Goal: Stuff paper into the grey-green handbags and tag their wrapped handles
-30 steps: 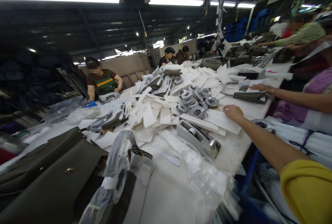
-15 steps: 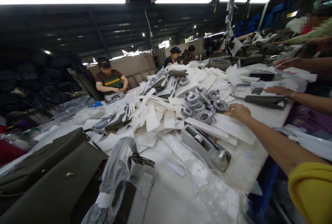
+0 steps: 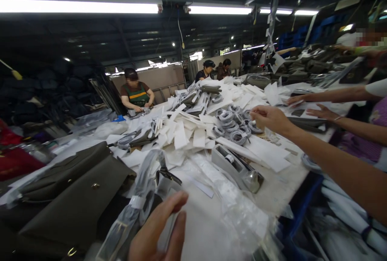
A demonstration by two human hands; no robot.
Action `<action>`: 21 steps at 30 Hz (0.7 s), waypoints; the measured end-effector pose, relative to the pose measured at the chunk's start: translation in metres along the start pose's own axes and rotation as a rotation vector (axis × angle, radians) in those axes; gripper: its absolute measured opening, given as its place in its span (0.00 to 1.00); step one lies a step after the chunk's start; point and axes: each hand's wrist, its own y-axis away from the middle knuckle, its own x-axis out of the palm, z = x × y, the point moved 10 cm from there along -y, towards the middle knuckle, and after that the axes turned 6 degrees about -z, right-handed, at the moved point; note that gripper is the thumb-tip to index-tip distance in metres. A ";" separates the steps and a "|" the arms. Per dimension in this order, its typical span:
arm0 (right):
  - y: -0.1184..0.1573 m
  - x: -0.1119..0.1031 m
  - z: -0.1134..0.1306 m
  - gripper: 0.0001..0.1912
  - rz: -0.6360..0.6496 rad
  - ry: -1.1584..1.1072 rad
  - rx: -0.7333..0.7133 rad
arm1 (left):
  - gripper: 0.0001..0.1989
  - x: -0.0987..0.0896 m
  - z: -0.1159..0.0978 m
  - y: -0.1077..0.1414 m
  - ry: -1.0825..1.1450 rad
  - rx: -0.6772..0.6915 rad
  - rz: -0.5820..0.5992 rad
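My right hand point(image 3: 269, 119) is raised beside the heap of coiled, plastic-wrapped straps point(image 3: 238, 136), its fingers curled together. Whatever those fingers may hold is too small or hidden to make out. Small clear packets point(image 3: 271, 136) lie on the table just beneath it. In the lower foreground my left hand point(image 3: 160, 228) is open, thumb and fingers apart. It is in front of a dark bag whose handle point(image 3: 149, 168) is wrapped in clear plastic. A grey tape dispenser point(image 3: 232, 166) stands between my two hands, with white foam sheets point(image 3: 181, 134) piled behind it.
Dark olive bags point(image 3: 75, 196) are stacked at the left. Crumpled clear plastic point(image 3: 223, 188) covers part of the table point(image 3: 202, 228). At the right, a co-worker's hands point(image 3: 323, 112) rest near another bag. A person in an apron point(image 3: 136, 94) works across the table.
My right hand has lifted off the table and shifted slightly left. My left hand has come into view at the bottom. The co-worker's upper hand has moved down to the bag.
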 end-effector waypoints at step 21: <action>0.152 0.104 0.230 0.15 0.403 -0.869 -0.119 | 0.13 0.045 0.023 -0.022 0.257 -0.205 0.293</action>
